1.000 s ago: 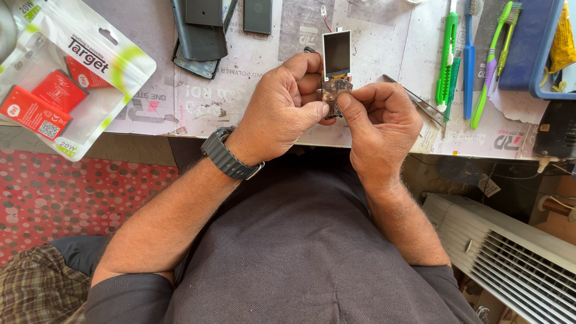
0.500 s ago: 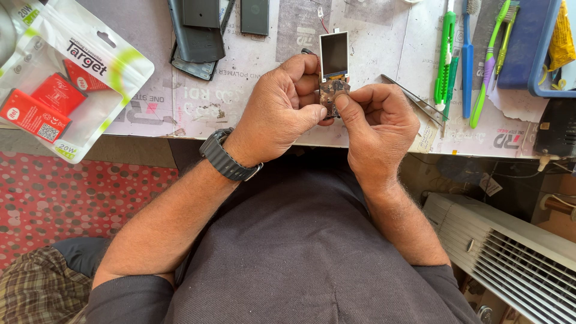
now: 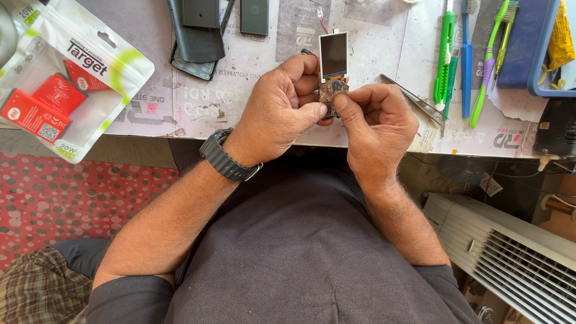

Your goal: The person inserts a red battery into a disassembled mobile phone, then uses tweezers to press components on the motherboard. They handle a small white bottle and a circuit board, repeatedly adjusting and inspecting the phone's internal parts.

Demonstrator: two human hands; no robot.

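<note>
The small screen (image 3: 333,56) with its brown ribbon tail (image 3: 332,90) was held up just above the near edge of the tabletop (image 3: 372,42), about midway along it. Both hands met at the ribbon. The left hand (image 3: 279,111) had its thumb and forefinger pinched shut on the ribbon's left side, the other fingers curled behind the screen. The right hand (image 3: 378,120) gripped the ribbon from the right, thumb tip pressed against it, the rest of that hand folded into a loose fist. The two thumbs were almost touching. A dark watch (image 3: 227,157) sat on the left wrist.

Just right of the right hand, thin tweezers (image 3: 414,96) lay slanted on the tabletop. Further right, toward the far right corner, lay a green cutter (image 3: 444,54), a blue toothbrush (image 3: 467,60) and a green toothbrush (image 3: 489,72), side by side, and beyond them a blue tray (image 3: 531,54) holding something yellow. Toward the far edge, left of the screen, lay dark phone shells (image 3: 198,36) and a small dark panel (image 3: 254,17). At the left end a white and green pouch (image 3: 66,78) with red packets inside hung over the near edge.

Below the tabletop the person wore a grey shirt (image 3: 300,258). A red spotted floor (image 3: 72,204) showed at left, a white slatted appliance (image 3: 510,252) at right.
</note>
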